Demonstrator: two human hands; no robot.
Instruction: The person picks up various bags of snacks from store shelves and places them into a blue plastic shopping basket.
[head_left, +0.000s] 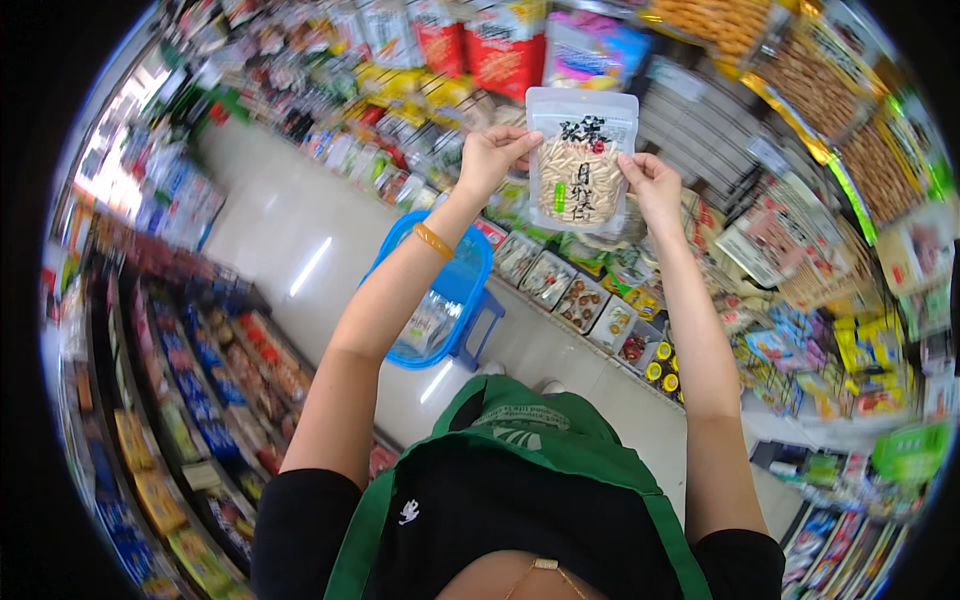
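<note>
Both hands hold up a clear and white plastic pouch (581, 169) of pale, slender seeds or kernels, which bears dark writing and a small green label. My left hand (496, 159) pinches its left edge near the top, thumb and fingers closed on the film. The right edge is gripped about mid-height by my right hand (654, 184). The pouch is upright, its front turned towards me, in front of the shelves. Below and left of it, a blue plastic basket (480, 255) stands on a blue stool (484, 326), with a clear package (429, 322) inside.
Racks of hanging bags (506, 52) rise ahead and to the right. Low trays of packaged food (581, 300) line the shelf foot. Shelves of packets (225, 375) stand at the left. Between them runs a glossy tiled floor (262, 202). A green apron (525, 427) covers my front.
</note>
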